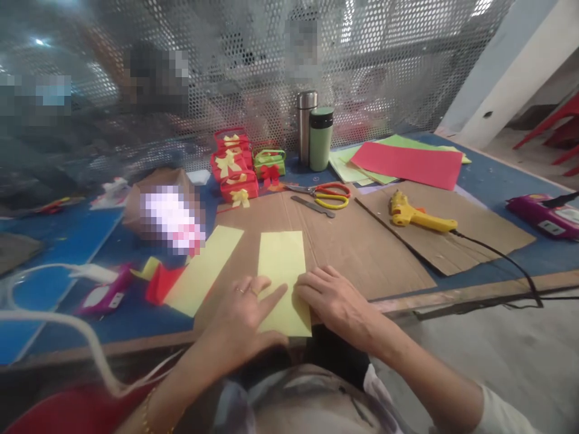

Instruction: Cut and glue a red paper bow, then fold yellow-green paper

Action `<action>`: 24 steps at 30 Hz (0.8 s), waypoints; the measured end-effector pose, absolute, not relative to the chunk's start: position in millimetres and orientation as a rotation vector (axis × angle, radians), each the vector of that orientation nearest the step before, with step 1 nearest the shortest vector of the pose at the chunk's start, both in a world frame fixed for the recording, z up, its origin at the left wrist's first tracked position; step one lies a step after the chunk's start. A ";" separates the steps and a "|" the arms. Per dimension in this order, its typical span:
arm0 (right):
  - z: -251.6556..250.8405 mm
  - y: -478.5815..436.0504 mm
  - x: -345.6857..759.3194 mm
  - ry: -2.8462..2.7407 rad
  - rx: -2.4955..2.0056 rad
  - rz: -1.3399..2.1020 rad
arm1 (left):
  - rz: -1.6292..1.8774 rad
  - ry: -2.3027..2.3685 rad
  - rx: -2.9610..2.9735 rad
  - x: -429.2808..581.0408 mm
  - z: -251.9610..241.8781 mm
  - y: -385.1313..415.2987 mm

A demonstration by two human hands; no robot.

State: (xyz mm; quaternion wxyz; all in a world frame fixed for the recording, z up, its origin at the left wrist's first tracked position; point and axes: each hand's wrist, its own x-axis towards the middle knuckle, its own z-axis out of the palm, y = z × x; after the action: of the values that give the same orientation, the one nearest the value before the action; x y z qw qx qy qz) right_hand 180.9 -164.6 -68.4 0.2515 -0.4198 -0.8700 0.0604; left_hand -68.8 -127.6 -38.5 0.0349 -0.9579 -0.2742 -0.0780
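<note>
A pale yellow paper strip (283,256) lies lengthwise in front of me on a brown cardboard sheet (362,259). My left hand (246,316) rests on the strip's left side, with index finger and thumb spread apart over its lower part. At the right edge of the strip, the curled fingers of my right hand (337,304) are pressed together on the paper; their tips are partly hidden. A second yellow paper strip (208,268) lies slanted to the left, beside a folded red paper piece (163,282).
Scissors (328,194) and a flat metal blade (312,207) lie beyond. A yellow glue gun (420,217) rests on cardboard at right. Behind stand red paper boxes (237,169), a green tumbler (320,141) and coloured sheets (409,163). A purple power strip (106,292) sits left.
</note>
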 end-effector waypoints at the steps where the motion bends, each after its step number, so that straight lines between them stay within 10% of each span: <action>1: -66.7 -164.5 181.5 -2.378 -1.143 0.171 | -0.189 -0.845 -2.969 -69.3 -35.7 -128.2; 24: -69.6 -151.9 181.7 -2.352 -1.132 0.166 | -0.068 -0.466 -2.835 -64.1 -20.7 -113.6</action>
State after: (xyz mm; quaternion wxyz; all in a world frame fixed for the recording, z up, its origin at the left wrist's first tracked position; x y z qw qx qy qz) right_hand 181.7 -151.9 -69.6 0.2601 -0.4180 -0.8682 0.0613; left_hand -64.1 -113.6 -20.7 0.1333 -0.9777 -0.1606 -0.0233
